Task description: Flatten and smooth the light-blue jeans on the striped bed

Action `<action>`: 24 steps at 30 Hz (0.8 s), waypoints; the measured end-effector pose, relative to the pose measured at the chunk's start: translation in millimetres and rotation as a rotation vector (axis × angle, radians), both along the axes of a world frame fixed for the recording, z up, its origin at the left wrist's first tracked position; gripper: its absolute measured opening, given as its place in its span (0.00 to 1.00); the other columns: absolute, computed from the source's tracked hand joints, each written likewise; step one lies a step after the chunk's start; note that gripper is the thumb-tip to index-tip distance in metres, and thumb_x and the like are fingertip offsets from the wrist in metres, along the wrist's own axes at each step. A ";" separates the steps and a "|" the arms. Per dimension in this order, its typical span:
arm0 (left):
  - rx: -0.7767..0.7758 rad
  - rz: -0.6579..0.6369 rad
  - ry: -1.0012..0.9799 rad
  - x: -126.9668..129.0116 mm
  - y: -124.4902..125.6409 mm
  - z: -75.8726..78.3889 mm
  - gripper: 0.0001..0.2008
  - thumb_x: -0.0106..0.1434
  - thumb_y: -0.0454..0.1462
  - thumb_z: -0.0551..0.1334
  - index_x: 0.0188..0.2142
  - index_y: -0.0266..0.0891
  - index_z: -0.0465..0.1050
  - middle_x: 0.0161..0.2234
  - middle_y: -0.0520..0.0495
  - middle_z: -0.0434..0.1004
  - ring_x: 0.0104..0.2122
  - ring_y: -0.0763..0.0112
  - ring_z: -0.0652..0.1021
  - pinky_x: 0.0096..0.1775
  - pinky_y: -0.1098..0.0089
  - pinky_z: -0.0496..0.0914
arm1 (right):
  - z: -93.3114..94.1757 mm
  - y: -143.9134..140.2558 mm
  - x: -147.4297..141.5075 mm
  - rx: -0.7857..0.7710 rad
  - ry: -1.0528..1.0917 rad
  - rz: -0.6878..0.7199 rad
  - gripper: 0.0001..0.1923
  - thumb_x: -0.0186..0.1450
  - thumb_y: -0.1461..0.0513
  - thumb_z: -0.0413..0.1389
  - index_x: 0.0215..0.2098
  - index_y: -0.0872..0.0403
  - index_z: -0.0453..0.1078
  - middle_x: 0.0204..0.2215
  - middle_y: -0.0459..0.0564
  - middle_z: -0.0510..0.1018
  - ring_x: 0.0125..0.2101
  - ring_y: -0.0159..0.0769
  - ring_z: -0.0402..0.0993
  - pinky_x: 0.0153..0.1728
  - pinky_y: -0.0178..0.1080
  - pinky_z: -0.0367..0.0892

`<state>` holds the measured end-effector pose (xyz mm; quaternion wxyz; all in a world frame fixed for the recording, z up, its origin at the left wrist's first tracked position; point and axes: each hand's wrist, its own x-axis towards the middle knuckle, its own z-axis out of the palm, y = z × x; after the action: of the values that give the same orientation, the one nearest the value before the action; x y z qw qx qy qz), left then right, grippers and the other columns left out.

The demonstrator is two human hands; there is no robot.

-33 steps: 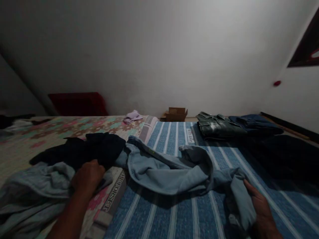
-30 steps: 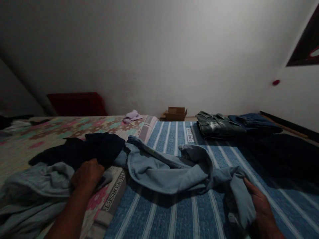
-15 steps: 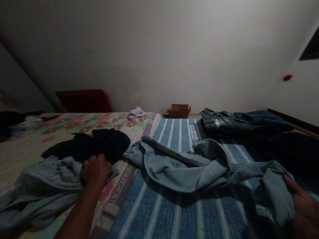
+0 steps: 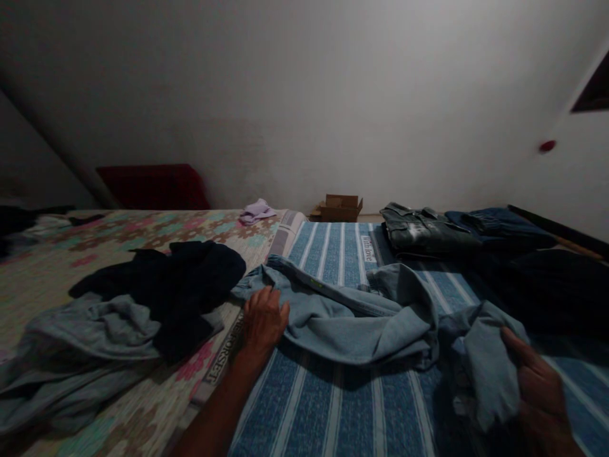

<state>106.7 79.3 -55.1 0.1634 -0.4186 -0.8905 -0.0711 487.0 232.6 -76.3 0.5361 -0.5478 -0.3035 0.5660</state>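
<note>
left hand (image 4: 263, 317) flat, open on crumpled light-blue denim jeans (image 4: 352, 314), pinning | right hand (image 4: 540, 387) gripping leg end | striped blue bed (image 4: 333, 406) beneath

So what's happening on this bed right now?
A person is handling a pair of light blue jeans spread across the blue striped sheet. The left hand rests on one end of the jeans, and the right hand grips the bunched fabric at the other end. Beside the left arm lie a dark garment and a grey garment on the floral sheet. Folded clothes sit at the far end, near a cardboard box.
</note>
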 end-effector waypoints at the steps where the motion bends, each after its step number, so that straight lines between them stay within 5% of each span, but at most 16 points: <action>1: -0.005 -0.003 -0.037 5.3 2.5 -2.5 0.15 0.63 0.41 0.56 0.44 0.36 0.73 0.53 0.37 0.71 0.53 0.52 0.70 0.52 0.60 0.64 | 4.7 -4.5 -6.0 -0.016 0.004 0.012 0.18 0.42 0.54 0.67 0.30 0.51 0.74 0.28 0.49 0.80 0.29 0.44 0.77 0.28 0.43 0.72; 7: 0.095 0.032 -0.199 17.8 1.8 -12.5 0.20 0.63 0.43 0.56 0.51 0.35 0.70 0.52 0.36 0.71 0.53 0.56 0.71 0.53 0.65 0.64 | 24.1 -34.8 -44.4 -0.047 -0.068 0.231 0.22 0.42 0.52 0.68 0.33 0.55 0.76 0.26 0.51 0.81 0.29 0.48 0.78 0.27 0.42 0.72; 13: 0.200 0.131 -0.462 11.1 -6.3 -15.7 0.25 0.61 0.41 0.58 0.56 0.32 0.64 0.55 0.33 0.69 0.54 0.56 0.71 0.53 0.64 0.65 | 16.7 -59.5 -76.7 -0.034 0.053 0.482 0.24 0.46 0.51 0.68 0.37 0.56 0.76 0.28 0.51 0.81 0.29 0.47 0.78 0.28 0.42 0.73; 24: 0.470 0.052 -0.834 10.6 -4.5 -31.0 0.20 0.54 0.37 0.62 0.48 0.38 0.74 0.48 0.44 0.78 0.49 0.59 0.77 0.48 0.66 0.70 | 8.5 -97.1 -113.9 0.043 0.066 0.668 0.23 0.48 0.50 0.66 0.36 0.57 0.76 0.33 0.53 0.81 0.38 0.47 0.77 0.38 0.42 0.71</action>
<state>117.3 74.8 -86.1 -0.1159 -0.2838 -0.8501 -0.4283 373.0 135.5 -67.9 0.3419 -0.3879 -0.4609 0.7213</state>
